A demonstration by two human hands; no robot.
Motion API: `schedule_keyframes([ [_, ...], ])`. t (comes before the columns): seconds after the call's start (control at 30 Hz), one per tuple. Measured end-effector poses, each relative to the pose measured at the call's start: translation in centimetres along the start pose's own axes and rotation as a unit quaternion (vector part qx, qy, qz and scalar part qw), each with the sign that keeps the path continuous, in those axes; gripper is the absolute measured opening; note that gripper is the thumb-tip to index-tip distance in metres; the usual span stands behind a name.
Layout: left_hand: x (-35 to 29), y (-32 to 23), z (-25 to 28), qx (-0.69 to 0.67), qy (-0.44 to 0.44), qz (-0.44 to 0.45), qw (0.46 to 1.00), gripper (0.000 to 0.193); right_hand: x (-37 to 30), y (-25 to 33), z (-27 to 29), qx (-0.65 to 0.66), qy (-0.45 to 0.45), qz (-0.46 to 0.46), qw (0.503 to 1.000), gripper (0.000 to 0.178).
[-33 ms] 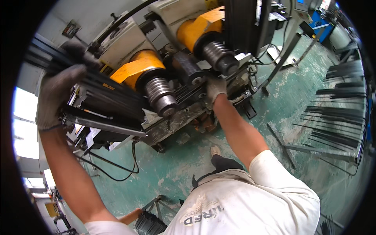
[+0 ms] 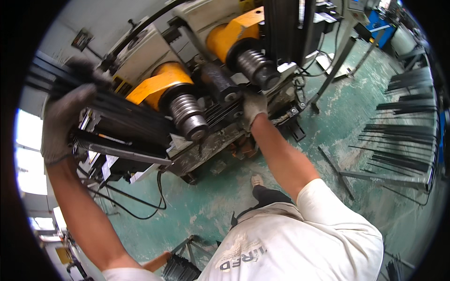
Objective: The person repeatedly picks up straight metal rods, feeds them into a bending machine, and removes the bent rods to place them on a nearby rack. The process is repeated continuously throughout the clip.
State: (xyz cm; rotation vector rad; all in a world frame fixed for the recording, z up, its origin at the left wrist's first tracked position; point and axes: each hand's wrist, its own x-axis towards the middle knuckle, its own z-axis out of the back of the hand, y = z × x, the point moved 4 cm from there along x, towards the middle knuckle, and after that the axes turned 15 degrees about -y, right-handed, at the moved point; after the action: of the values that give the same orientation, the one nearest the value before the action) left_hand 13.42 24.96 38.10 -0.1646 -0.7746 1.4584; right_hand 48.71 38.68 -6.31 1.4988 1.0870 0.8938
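Note:
My gloved left hand (image 2: 65,117) is closed around a bundle of long dark metal bars (image 2: 115,100) at the left, its thumb lying along them. From there the bars run down to the right, in front of the machine. My right hand (image 2: 254,108), also gloved, reaches into the machine's middle, beside a black block (image 2: 218,84). It is closed at the right end of thin dark bars (image 2: 220,114); its fingertips are partly hidden. A ribbed steel spindle (image 2: 187,114) under a yellow cover (image 2: 164,82) sits between my hands, and a second ribbed spindle (image 2: 257,68) stands above my right hand.
On the right, a rack (image 2: 384,180) bears several bundles of dark bars (image 2: 398,133). A black cable (image 2: 152,210) loops below the machine. A slanted metal post (image 2: 335,72) stands right of it. More dark pieces (image 2: 180,269) lie on a low stand at the bottom.
The machine and both hands appear slightly farther left in the view. Both hands keep their holds.

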Motion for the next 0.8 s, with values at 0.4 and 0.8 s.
schedule_keyframes([
  [0.4,-18.7,-2.0,-6.6,-0.23,-0.317,0.049,0.919,0.048,-18.0,8.1,32.0,0.094,-0.29,-0.173,0.937,0.03],
  [0.8,-52.1,-17.1,-49.3,-0.685,0.098,0.511,0.51,0.045,-26.2,29.3,84.0,-0.352,-0.612,0.24,0.666,0.043],
])
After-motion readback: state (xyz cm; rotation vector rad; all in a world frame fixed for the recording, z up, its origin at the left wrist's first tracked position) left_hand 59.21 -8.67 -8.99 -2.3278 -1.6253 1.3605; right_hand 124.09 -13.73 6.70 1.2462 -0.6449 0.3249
